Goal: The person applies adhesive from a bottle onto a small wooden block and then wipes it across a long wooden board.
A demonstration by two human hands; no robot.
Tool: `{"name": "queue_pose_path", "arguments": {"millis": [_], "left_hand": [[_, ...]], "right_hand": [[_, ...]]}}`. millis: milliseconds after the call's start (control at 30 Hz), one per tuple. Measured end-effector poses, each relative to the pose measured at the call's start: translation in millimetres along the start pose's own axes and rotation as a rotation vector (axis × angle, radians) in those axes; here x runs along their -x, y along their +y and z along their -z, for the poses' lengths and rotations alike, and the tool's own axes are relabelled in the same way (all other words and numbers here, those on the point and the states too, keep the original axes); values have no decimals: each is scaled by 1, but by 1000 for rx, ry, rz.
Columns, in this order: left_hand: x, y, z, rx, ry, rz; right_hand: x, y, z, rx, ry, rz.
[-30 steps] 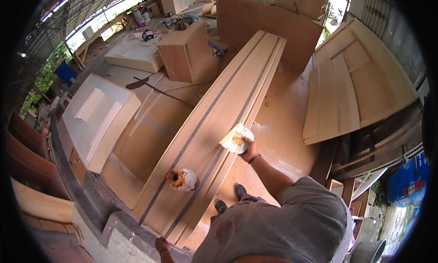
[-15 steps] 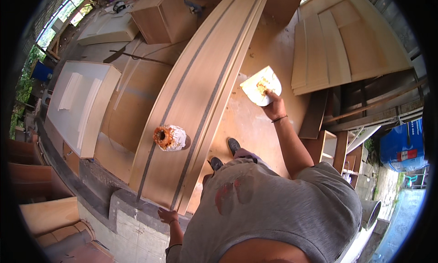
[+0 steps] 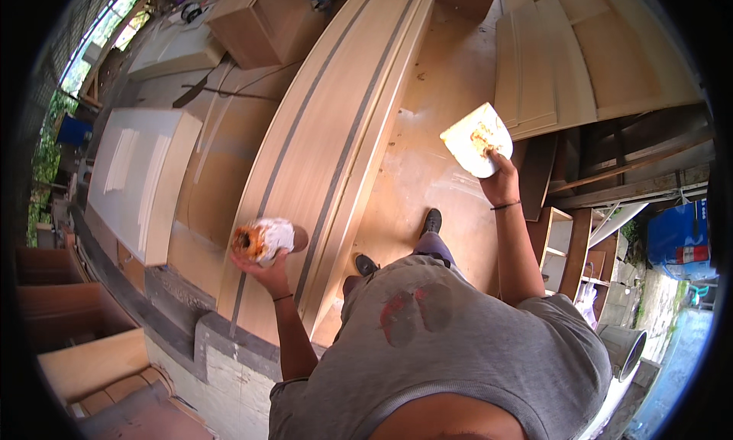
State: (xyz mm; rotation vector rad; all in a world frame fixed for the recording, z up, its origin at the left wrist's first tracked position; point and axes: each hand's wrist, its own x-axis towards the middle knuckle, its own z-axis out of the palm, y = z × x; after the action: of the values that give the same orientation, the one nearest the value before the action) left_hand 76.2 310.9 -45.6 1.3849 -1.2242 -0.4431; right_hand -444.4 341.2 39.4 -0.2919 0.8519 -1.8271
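Note:
My left hand point(image 3: 269, 272) is closed round the near side of a glue-crusted container point(image 3: 276, 235), white on its side with an orange-brown, open mouth. The container is over the near end of a long wood-grain panel point(image 3: 324, 127) that has two dark lengthwise strips. Whether its base touches the panel, I cannot tell. In my right hand point(image 3: 500, 183) is a flat white piece point(image 3: 464, 146) with one rounded side, smeared yellow-brown in the middle. My thumb lies on its face, and the piece is held up over the floor to the right of the panel.
A white-faced box panel point(image 3: 126, 180) lies on the left, with a wooden cabinet point(image 3: 248, 27) farther back. Wooden boards point(image 3: 546, 73) lean at the far right above open shelving point(image 3: 557, 237). A low tiled wall point(image 3: 229, 371) borders the panel's near end.
My left hand has left the panel's near edge and taken hold of the container, which has shifted slightly left and nearer. My right hand and the white piece have moved right in the view.

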Motion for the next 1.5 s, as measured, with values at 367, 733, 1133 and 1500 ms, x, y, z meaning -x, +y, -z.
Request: {"name": "queue_pose_path", "arguments": {"millis": [367,733,1133,1500], "left_hand": [[-24,29,-64,-498,355,192],[-110,178,-162,-186,406,12],[-248,223,-468,231,-888,56],[-301,361,-705,-413,-1559,-579]], "right_hand": [[-50,-91,117,-38,69,29],[-142,-165,140,-114,25,-43],[-318,-189,48,-15,-55,-195],[-418,-225,34,100,-132,-336]]}}
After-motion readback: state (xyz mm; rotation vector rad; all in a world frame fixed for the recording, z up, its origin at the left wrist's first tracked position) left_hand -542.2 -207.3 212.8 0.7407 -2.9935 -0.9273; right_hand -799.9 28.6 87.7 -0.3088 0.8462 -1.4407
